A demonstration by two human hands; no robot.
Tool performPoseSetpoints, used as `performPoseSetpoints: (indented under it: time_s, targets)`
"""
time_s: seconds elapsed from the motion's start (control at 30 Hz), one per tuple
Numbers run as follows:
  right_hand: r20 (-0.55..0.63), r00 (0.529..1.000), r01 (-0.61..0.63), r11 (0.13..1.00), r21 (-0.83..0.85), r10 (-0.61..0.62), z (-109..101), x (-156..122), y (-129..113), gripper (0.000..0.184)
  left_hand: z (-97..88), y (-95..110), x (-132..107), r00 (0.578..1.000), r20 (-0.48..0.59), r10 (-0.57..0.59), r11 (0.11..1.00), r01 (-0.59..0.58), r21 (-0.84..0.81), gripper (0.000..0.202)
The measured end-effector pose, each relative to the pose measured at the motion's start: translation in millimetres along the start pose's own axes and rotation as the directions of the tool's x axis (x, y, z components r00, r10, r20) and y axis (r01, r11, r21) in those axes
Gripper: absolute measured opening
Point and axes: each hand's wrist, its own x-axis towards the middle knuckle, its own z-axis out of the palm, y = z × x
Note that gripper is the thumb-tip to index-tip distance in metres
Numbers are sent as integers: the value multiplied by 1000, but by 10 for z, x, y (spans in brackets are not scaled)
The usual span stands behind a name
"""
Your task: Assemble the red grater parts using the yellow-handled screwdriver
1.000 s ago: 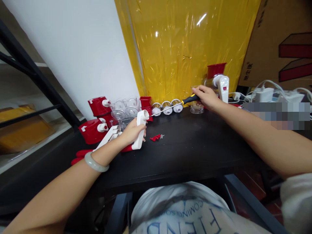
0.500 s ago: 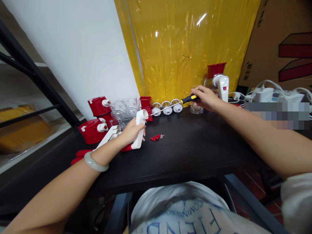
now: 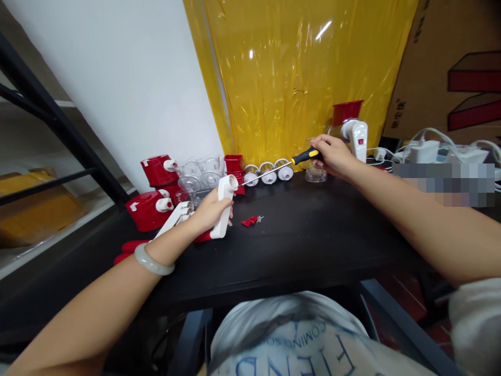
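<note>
My left hand [image 3: 211, 211] is wrapped round a white crank handle [image 3: 222, 222] with a red grip at its lower end, held tilted just above the black table. In my right hand [image 3: 331, 154] is a screwdriver [image 3: 305, 155] with a black and yellow handle, held at its back end. Its long shaft slants down to the left, and the tip meets the round socket at the handle's top; how far it reaches in cannot be seen. Small red parts [image 3: 249, 221] and several screws [image 3: 260, 219] lie on the table to the right of my left hand.
Red housings [image 3: 146, 211], clear plastic cups [image 3: 199, 177] and more white handles [image 3: 174, 219] stand at the left. Drum graters [image 3: 268, 173] line the back by a yellow film [image 3: 297, 78]. An assembled grater [image 3: 358, 138] and white chargers [image 3: 425, 154] are at the right.
The screwdriver's handle and my right hand have shifted very slightly, with the fingers turned a little. My left hand and the crank handle stay nearly still.
</note>
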Motion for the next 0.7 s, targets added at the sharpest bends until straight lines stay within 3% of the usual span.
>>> performPoseSetpoints:
  time_s: [0.33,0.53,0.7]
  targets:
    - [-18,1000,-2,998,71,4,10,0,-23,24,22,17,-16,1000,-7,0,1000,1,22,27]
    - [73,995,48,969,241,-67,7,-63,-85,18,12,11,-13,1000,-4,3,1000,-3,8,26]
    - [119,992,15,981,192,-39,0,-87,-90,25,-2,3,12,1000,-20,-10,1000,10,8,29]
